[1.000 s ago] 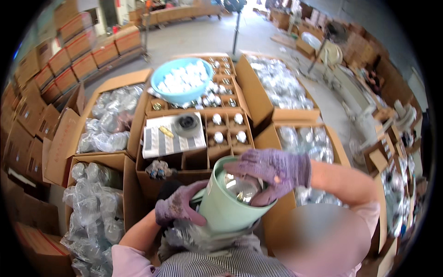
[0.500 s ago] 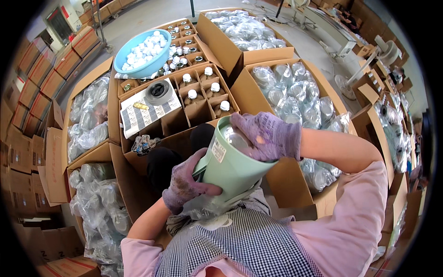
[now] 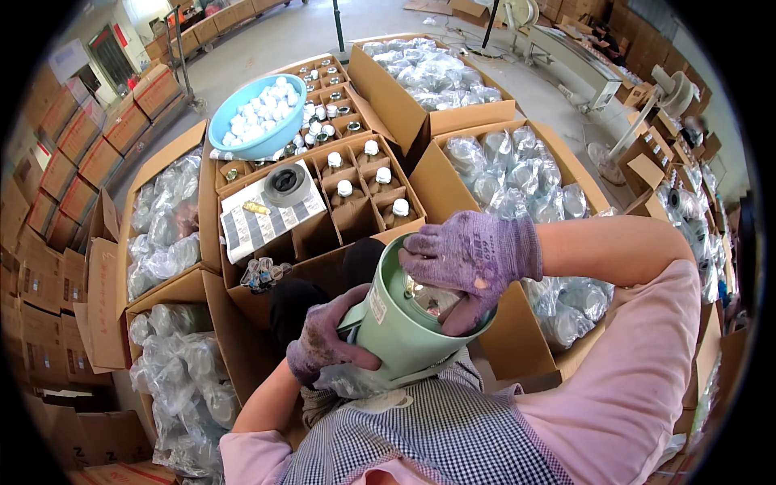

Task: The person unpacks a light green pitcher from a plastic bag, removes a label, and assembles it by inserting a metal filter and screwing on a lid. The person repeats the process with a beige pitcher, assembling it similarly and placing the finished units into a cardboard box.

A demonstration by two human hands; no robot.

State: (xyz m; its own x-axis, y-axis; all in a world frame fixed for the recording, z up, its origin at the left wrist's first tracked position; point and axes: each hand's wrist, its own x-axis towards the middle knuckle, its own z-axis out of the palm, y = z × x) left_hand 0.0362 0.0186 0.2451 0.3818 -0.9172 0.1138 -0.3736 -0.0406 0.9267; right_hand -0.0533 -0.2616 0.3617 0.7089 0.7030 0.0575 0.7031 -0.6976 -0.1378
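Observation:
A pale green jug [image 3: 380, 331] with a side handle and a white label sits tilted over my lap. My left hand [image 3: 330, 335] is closed round its handle and side. Inside its mouth is a silvery, shiny flask liner [image 3: 432, 299]. My right hand [image 3: 473, 263] reaches across the mouth from the right, its fingers by the far rim and its thumb down inside, gripping the liner; the palm hides part of it. Clear plastic wrapping [image 3: 349, 380] bunches under the jug.
Ahead, a divided carton [image 3: 323, 271] holds several white-capped bottles, with a grey ring [image 3: 284, 184] on a printed sheet [image 3: 242, 234]. Farther back stands a light blue basin [image 3: 218, 129] of white caps. Open cartons of plastic-wrapped goods flank me, including a right carton [image 3: 505, 347].
My right hand has shifted from deep in the jug to spread across its mouth. The jug's mouth is seen more from above. My left hand keeps its hold.

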